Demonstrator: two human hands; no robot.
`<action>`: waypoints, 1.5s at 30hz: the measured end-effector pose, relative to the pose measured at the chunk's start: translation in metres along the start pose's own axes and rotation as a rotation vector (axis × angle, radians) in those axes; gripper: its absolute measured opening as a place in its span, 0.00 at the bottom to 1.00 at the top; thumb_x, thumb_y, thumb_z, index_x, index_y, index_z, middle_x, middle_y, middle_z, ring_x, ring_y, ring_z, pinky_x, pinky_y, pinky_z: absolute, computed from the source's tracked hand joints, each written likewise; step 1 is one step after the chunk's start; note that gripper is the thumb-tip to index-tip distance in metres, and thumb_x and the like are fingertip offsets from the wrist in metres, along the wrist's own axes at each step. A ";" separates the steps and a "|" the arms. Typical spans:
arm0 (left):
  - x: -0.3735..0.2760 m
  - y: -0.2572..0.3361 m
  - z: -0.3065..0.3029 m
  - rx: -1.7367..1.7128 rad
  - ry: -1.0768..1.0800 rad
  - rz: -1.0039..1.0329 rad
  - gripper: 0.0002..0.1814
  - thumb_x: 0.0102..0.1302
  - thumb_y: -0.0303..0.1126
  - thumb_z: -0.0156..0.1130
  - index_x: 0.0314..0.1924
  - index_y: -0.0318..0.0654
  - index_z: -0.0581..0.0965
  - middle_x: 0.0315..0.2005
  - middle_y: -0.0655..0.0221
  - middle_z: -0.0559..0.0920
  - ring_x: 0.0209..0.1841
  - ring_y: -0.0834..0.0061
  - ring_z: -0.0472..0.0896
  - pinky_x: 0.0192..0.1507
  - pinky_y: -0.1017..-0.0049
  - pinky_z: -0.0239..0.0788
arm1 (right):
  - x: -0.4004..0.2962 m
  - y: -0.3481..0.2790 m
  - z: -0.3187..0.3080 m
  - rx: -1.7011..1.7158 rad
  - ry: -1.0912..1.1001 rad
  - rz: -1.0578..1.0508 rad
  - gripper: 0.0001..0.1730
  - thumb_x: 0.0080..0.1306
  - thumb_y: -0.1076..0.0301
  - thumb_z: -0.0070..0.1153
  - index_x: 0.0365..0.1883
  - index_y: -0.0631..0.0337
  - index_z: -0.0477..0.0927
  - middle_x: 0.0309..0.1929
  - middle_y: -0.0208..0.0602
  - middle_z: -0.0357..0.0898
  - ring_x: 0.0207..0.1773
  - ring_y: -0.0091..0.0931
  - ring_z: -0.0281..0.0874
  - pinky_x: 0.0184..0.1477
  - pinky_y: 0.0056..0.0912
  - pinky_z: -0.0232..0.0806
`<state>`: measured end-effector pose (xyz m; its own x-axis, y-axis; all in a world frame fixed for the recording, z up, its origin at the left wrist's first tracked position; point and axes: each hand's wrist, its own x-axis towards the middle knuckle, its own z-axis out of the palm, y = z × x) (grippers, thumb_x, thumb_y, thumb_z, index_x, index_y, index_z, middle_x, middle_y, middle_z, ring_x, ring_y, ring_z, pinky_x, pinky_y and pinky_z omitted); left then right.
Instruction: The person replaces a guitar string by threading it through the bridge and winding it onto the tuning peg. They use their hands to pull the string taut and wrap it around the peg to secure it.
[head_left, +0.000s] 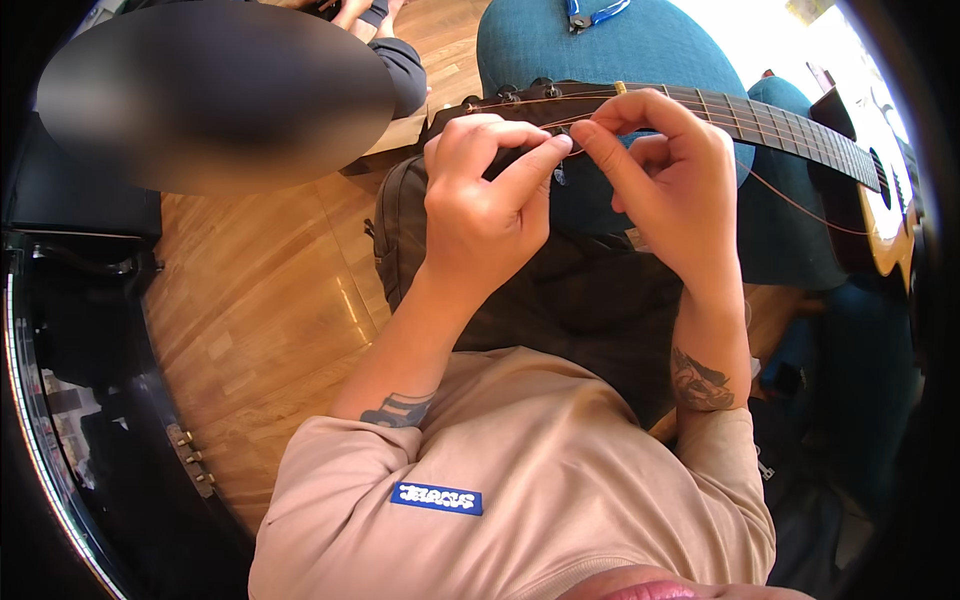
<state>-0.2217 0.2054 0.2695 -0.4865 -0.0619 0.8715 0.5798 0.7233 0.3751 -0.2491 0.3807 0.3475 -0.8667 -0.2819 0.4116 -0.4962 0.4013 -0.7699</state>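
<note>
An acoustic guitar lies across in front of me, its dark headstock (499, 105) at the left and fretted neck (772, 120) running right to the pale body (885, 232). At the headstock, my left hand (487, 184) pinches a thin copper-coloured guitar string between thumb and forefinger. Just to its right, my right hand (667, 172) has thumb and forefinger together by the same string; the fingertips partly hide it. A loose string (795, 199) curves down below the neck. Several tuning pegs (553, 90) show along the headstock's far edge.
Blue-handled cutting pliers (592, 15) rest on a teal upholstered seat (525, 45) beyond the neck. A dark bag (397, 225) is beneath my left hand. Another person's leg (405, 75) is at upper left, partly blurred. A black piano (97, 420) stands left on the wooden floor (247, 300).
</note>
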 end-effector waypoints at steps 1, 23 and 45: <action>0.000 -0.003 0.003 0.000 0.025 0.049 0.14 0.56 0.24 0.75 0.42 0.47 0.91 0.38 0.76 0.87 0.44 0.67 0.83 0.50 0.65 0.69 | 0.002 -0.001 -0.001 0.008 -0.016 0.024 0.10 0.68 0.67 0.74 0.38 0.65 0.88 0.31 0.33 0.90 0.19 0.13 0.74 0.23 0.20 0.61; 0.004 -0.011 -0.007 -0.015 -0.068 -0.071 0.07 0.57 0.29 0.77 0.35 0.50 0.88 0.38 0.79 0.86 0.44 0.69 0.81 0.49 0.65 0.66 | 0.011 0.001 0.009 -0.289 0.016 -0.233 0.08 0.68 0.67 0.71 0.38 0.62 0.86 0.34 0.40 0.90 0.30 0.35 0.87 0.34 0.34 0.76; 0.064 0.008 -0.058 -0.352 -0.713 -0.346 0.09 0.57 0.23 0.70 0.39 0.37 0.85 0.26 0.76 0.86 0.27 0.86 0.72 0.30 0.80 0.63 | -0.008 0.006 -0.008 -0.283 -0.339 -0.590 0.08 0.61 0.71 0.66 0.38 0.54 0.81 0.34 0.28 0.80 0.30 0.31 0.83 0.30 0.35 0.74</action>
<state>-0.2101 0.1672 0.3462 -0.8981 0.2919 0.3288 0.4350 0.4810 0.7612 -0.2458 0.3925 0.3431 -0.4107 -0.7559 0.5098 -0.9091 0.2964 -0.2928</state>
